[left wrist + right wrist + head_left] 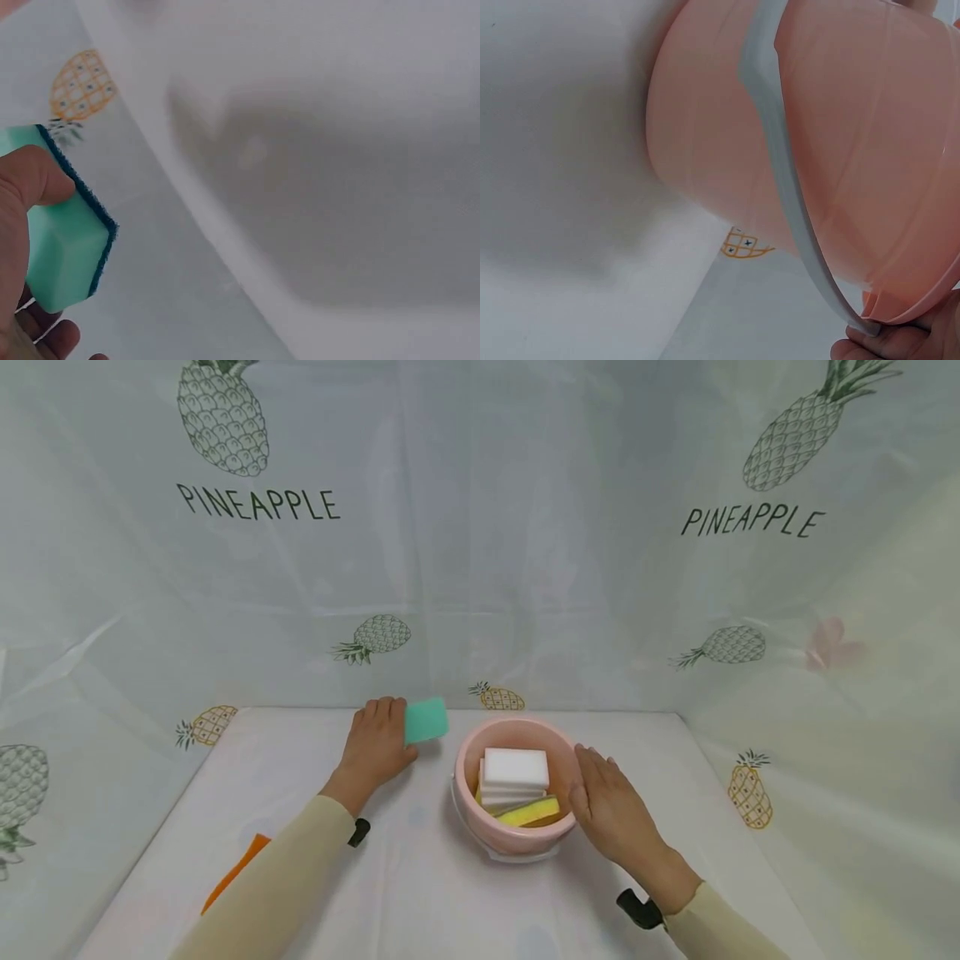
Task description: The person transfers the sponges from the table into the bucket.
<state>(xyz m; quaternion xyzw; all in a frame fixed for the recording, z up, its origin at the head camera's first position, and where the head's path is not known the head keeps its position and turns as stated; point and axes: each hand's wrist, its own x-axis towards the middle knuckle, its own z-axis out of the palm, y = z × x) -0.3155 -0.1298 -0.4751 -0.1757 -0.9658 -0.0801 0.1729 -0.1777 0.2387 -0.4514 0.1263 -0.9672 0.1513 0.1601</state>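
My left hand (378, 739) grips a mint-green sponge (426, 720) at the back of the table, left of a pink bucket (513, 839). In the left wrist view the sponge (69, 247) shows a dark blue scouring layer, with the thumb pressed on its green face. My right hand (611, 806) lies along the right side of the bucket, fingers mostly straight and touching its rim. White sponge blocks (516, 768) are stacked inside the bucket beside a yellow sponge (531, 812). In the right wrist view, fingertips (866, 346) sit by the handle's joint.
The bucket's pale handle (787, 180) hangs down its side. An orange piece (234, 872) lies on the white-covered table (420, 902) at the left, partly hidden by the left sleeve. A pineapple-printed sheet (510, 568) rises behind and at both sides.
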